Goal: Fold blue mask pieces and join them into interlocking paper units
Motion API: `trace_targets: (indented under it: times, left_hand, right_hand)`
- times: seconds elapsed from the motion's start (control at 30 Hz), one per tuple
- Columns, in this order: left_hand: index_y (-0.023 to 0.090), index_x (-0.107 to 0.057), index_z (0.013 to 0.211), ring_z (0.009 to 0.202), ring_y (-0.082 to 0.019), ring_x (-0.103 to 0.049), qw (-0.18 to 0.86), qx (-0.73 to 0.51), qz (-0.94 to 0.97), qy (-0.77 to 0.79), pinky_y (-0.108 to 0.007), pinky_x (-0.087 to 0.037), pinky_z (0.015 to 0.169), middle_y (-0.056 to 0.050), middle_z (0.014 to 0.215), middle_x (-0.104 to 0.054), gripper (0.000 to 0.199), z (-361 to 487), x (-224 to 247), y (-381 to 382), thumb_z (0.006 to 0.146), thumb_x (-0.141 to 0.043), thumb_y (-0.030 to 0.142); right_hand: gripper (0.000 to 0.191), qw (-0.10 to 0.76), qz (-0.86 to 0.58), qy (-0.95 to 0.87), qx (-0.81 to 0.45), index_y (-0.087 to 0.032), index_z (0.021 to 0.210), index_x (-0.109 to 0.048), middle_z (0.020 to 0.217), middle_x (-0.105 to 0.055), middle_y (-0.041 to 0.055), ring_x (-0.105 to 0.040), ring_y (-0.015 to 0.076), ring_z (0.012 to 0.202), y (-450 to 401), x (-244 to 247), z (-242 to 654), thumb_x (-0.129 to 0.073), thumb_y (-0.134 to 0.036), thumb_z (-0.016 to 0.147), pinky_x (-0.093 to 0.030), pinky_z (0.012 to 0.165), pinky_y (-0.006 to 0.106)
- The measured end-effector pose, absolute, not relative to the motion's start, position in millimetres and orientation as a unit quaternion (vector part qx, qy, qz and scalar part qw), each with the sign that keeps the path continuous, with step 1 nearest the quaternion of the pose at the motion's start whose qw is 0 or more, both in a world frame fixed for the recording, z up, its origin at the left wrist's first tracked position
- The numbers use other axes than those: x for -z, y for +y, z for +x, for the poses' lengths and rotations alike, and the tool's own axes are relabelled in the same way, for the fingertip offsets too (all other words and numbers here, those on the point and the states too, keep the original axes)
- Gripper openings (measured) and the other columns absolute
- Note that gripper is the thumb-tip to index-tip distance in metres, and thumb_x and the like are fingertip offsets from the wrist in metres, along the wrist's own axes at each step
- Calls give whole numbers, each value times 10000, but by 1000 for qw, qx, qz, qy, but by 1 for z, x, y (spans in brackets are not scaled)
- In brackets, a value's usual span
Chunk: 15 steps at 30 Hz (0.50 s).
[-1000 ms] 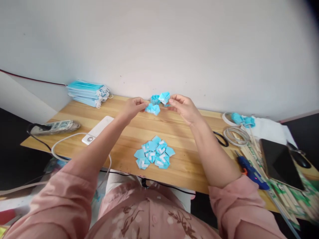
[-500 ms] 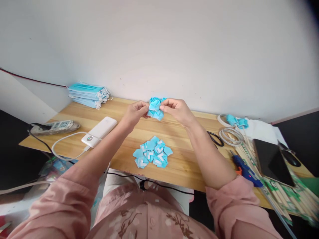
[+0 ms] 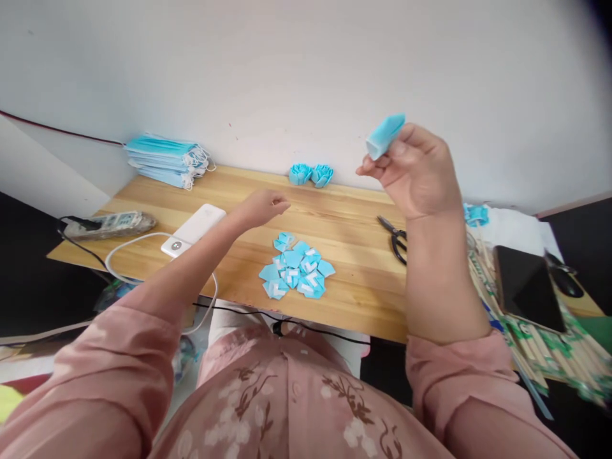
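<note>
The right hand (image 3: 423,169) was raised near the wall, pinching a folded blue piece (image 3: 384,136) between its fingers. The left hand (image 3: 266,207), well apart from it, was loosely curled above the bench (image 3: 239,255), near a cluster of folded blue pieces (image 3: 296,268). Two blue fabric-like roses (image 3: 310,174) sat behind.

Workspace surroundings, head view.
Plain pale grey-white wall (image 3: 296,76), with a few small dark marks low down, directly behind a light-brown wood-grain tabletop (image 3: 354,268) with an angled left end; dark black surface (image 3: 588,255) at far right; thin dark-red cable (image 3: 62,132) running along the wall at left; illumination soft, wall shading greyer towards the left.
</note>
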<state>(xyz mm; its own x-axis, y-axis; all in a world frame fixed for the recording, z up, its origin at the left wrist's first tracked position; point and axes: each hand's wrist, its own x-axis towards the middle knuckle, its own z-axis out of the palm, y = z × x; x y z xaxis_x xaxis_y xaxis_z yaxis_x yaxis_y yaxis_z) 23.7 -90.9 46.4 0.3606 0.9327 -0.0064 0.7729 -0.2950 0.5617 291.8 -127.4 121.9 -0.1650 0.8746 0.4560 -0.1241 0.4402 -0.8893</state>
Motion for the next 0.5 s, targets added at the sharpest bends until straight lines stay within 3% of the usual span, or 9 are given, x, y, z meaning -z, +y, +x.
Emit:
trace_targets:
  times: [0.1, 0.2, 0.37, 0.5]
  left_hand:
    - [166, -743, 925, 881, -227, -664, 179, -56, 820, 541, -284, -421, 700, -77, 982, -764, 306, 23, -42, -95, 858, -510, 353]
    - [192, -743, 917, 876, -216, -669, 188, 16, 810, 555, -266, -411, 676, -59, 986, -768, 269, 22, -35, -99, 812, -561, 361]
    - [200, -723, 876, 803, -184, -653, 217, 5, 809, 547, -245, -384, 630, -34, 921, -759, 215, 23, -23, -108, 729, -617, 316]
    - [206, -684, 648, 656, -183, -590, 229, -51, 805, 545, -273, -337, 598, -36, 718, -706, 73, 23, -12, -109, 663, -617, 230]
  right_hand:
    - [282, 547, -316, -635, -445, -221, 792, -649, 743, -674, -18, -649, 116, 693, -131, -119, 297, -816, -446, 762, -588, 736, 306]
    - [300, 520, -340, -644, -447, -208, 798, -647, 743, -672, -16, -659, 116, 691, -131, -114, 293, -814, -456, 770, -595, 712, 289]
    - [279, 497, -335, -659, -455, -196, 811, -665, 769, -690, 1, -662, 118, 692, -132, -116, 288, -815, -429, 780, -599, 712, 295]
    - [198, 483, -357, -659, -453, -187, 831, -687, 794, -702, 18, -678, 143, 743, -135, -118, 286, -790, -356, 815, -590, 751, 326]
